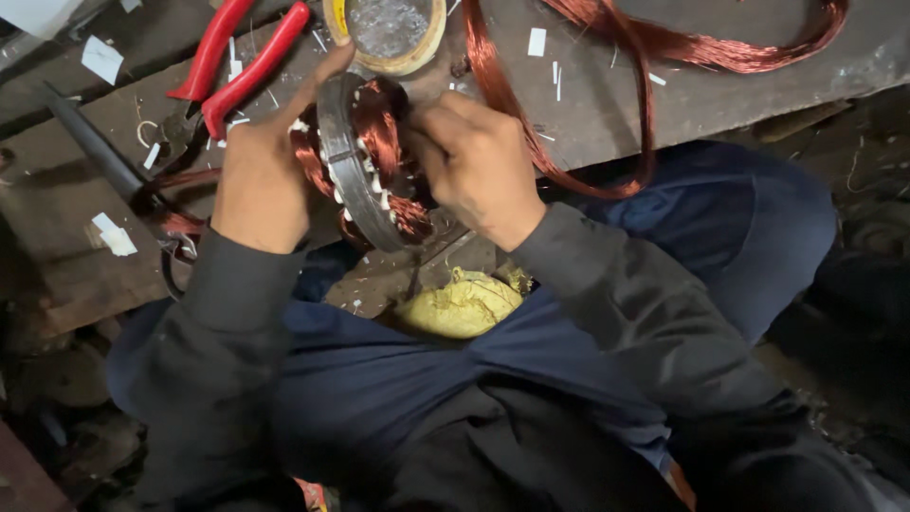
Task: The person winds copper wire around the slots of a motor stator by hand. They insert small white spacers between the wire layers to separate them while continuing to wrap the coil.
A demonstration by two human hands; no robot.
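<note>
The metal ring (353, 171) wound with copper wire (379, 128) stands on edge between both hands, its axis running 9 to 3 o'clock; the left hand (258, 175) grips its rim, the right hand (479, 166) closes on the windings at 3 o'clock

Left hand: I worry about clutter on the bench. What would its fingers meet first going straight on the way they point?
Probably the tape roll: the left hand points up-right over the stator toward it; depth unclear.
</note>
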